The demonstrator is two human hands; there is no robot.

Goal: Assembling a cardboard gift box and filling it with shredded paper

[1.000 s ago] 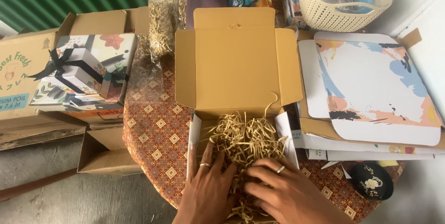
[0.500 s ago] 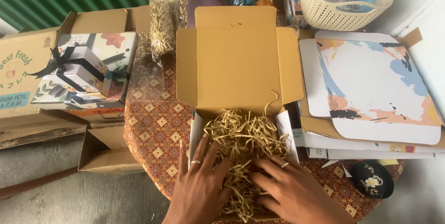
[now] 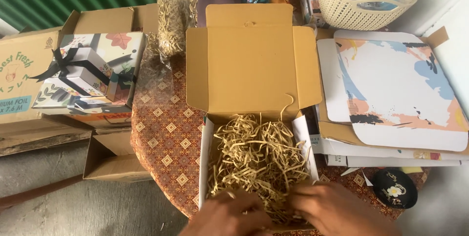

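Your left hand [image 3: 229, 214] and right hand [image 3: 337, 209] press loose fingers into the paper shreds [image 3: 256, 155], bedding them in the box [image 3: 254, 94] at the table's [image 3: 166, 133] near edge.

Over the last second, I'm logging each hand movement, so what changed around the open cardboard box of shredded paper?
Both hands slid back toward the near edge of the open brown cardboard box: the left hand and right hand now press the tan shredded paper filling at its front, leaving more of it uncovered. Neither hand grips anything distinct. The box, the patterned round table and the ribbon-tied gift boxes stayed put.
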